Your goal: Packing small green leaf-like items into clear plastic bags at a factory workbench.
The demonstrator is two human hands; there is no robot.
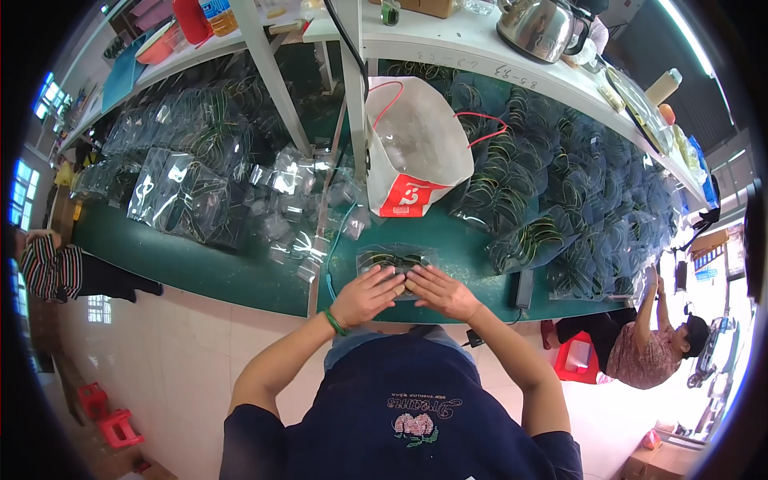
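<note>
On the green table, close to its front edge, lies a clear plastic bag [398, 255] with something dark and coiled inside, possibly a cable. My left hand [370, 295] rests on its near part, fingers stretched out together and pointing inward. From the right, my right hand [442, 291] lies flat on the same bag, its fingertips almost meeting the left ones. Both palms face down, and what is under them is hidden. Just beyond stands an open white paper bag [420, 160] with red handles and clear plastic inside.
Clear bags with dark coiled contents [512, 176] crowd the right side; similar bags [188, 188] fill the left. Small clear packets [292, 192] lie left of the paper bag. A black adapter [524, 290] sits near the edge. A shelf overhead holds a metal kettle [538, 28].
</note>
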